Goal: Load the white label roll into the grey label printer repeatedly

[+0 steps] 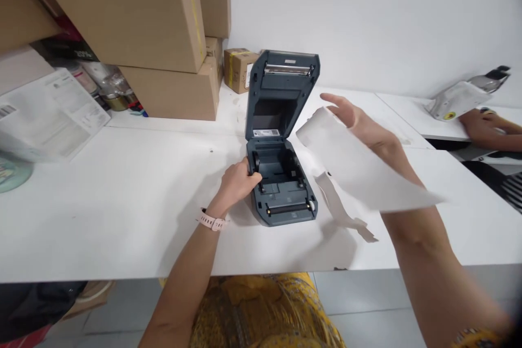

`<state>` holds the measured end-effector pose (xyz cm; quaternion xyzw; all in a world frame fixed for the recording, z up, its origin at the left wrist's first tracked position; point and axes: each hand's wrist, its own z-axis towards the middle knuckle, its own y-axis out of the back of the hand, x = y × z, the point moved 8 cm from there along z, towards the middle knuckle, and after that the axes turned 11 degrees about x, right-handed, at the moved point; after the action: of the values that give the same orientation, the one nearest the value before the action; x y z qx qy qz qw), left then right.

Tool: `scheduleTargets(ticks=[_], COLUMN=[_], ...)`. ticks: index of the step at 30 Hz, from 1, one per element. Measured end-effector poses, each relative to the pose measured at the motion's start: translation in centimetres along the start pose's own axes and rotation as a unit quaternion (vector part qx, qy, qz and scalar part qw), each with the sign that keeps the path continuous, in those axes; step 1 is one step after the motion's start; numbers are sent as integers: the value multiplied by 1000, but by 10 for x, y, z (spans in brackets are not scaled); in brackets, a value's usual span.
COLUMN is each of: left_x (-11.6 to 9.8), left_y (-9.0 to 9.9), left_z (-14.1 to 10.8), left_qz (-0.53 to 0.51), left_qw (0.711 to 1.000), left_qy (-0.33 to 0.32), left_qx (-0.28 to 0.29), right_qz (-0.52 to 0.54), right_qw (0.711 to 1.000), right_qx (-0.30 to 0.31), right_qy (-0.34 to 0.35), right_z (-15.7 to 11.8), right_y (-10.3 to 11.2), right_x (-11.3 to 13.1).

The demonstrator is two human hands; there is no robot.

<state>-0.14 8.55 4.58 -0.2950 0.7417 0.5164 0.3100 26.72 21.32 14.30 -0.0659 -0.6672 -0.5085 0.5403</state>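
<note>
A dark grey label printer (285, 193) stands on the white table, its lid (283, 81) raised and its roll bay showing no roll inside. My left hand (238, 185), below a pink wrist band, grips the printer's left side with the thumb over the edge. To the right of the printer and above the table, my right hand (354, 119) holds a roll of white label paper (326, 133). A long loose end of it hangs toward me, across my forearm. Part of my right fingers is hidden behind the roll. A torn, curled paper strip (340, 206) lies beside the printer.
Stacked cardboard boxes (163, 87) rise at the back left, with a small taped box (238, 68) behind the printer. A wrapped white package (53, 114) sits far left. At right, another person's hands (491, 128) are near a white device (457, 100).
</note>
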Motion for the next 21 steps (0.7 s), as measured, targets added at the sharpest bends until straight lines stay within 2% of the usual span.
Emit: scheduleTargets(ticks=[2, 6, 10, 13, 17, 19, 21], left_x=[-1, -2, 2, 4, 3, 3, 3], left_y=[0, 0, 0, -1, -1, -1, -1], left_z=[0, 1, 3, 5, 7, 8, 8], left_qz=[-1, -5, 1, 0, 13, 13, 7], left_qw=[1000, 1000, 1000, 1000, 999, 999, 999], left_qy=[-4, -17, -11, -14, -28, -32, -35], left_qx=[-1, -2, 7, 12, 15, 22, 31], right_qz=[9, 43, 54, 120, 196, 190, 148], right_qw=[1000, 995, 993, 987, 975, 974, 975], right_qx=[1, 25, 13, 16, -5, 39, 103], right_qy=[-17, -82, -101, -106, -104, -121, -129], right_z=[8, 27, 26, 0, -61, -86, -100], right_y=[-1, -27, -45, -38, -21, -33, -57], right_x=[-27, -83, -107, -121, -139, -141, -136])
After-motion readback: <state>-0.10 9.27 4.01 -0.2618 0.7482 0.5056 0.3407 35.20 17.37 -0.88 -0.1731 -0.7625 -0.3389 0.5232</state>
